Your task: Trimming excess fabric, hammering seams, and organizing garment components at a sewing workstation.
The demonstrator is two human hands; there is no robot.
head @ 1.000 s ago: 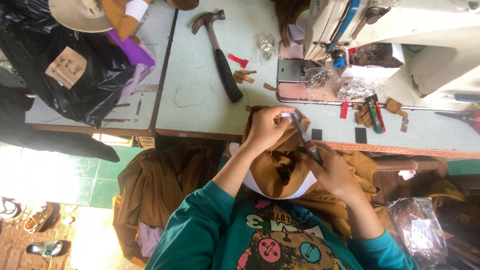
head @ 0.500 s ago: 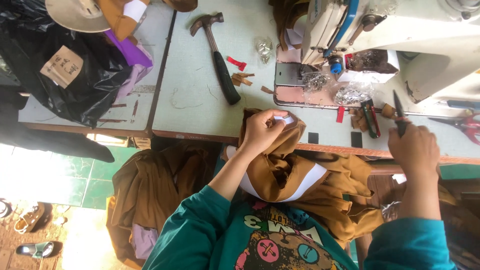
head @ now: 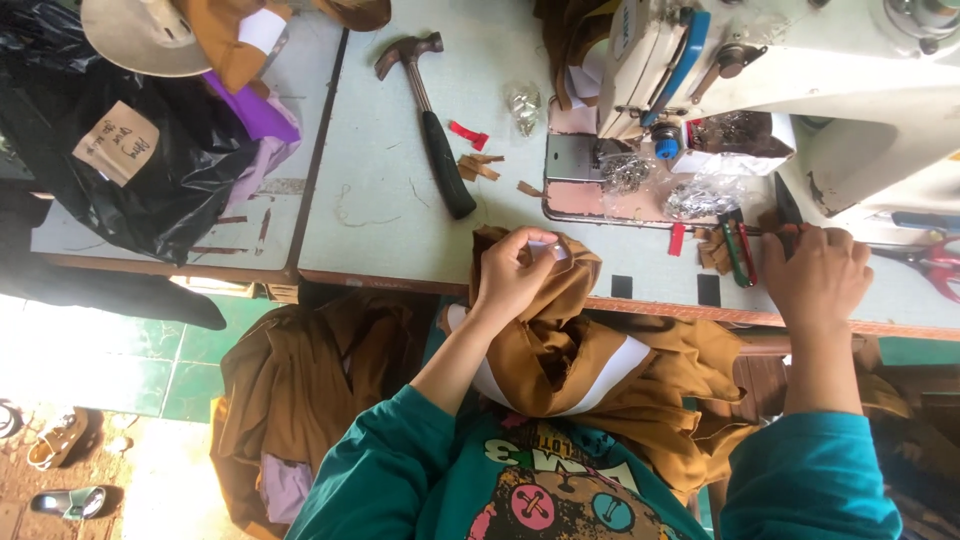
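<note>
Brown cloth (head: 545,330) lies bunched in the lap at the table's near edge, unsewn; left hand (head: 520,272) pinches its top fold. Right hand (head: 815,275) closes on a dark tool (head: 787,205) near the sewing machine (head: 760,70).

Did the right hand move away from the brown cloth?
Yes. The right hand left the brown cloth and went rightward along the table, now resting below the sewing machine.

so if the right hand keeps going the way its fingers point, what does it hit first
The right hand points up-frame, away from the person. Its fingertips already touch a dark tool; past that, the white sewing machine base looks first in line, though depth is unclear.
</note>
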